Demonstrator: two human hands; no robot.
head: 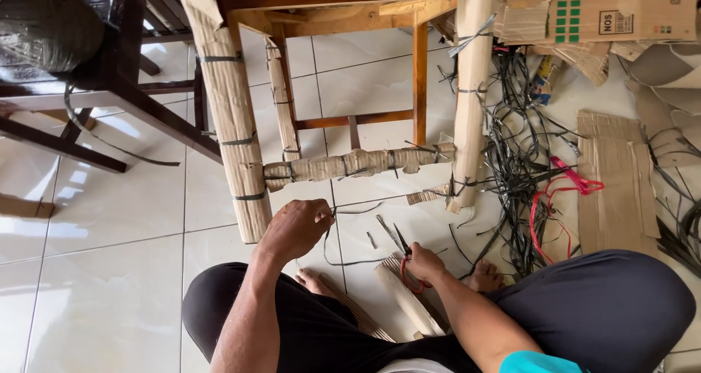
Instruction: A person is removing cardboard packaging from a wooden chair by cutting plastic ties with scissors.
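Here, black strap (343,212) between left fingers (321,216), scissors (405,252) in right hand (423,263).

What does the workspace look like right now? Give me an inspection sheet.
Surface: white tile floor, glossy.
Job's things: chair legs wrapped in cardboard and strapped; wrapped rung between them.
Clutter: cardboard scraps, flattened box.
Grippers: left hand pinches a black strap; right hand holds red-handled scissors.
Cables: tangle of black straps, red cord.
Surroundings: dark chair at left.
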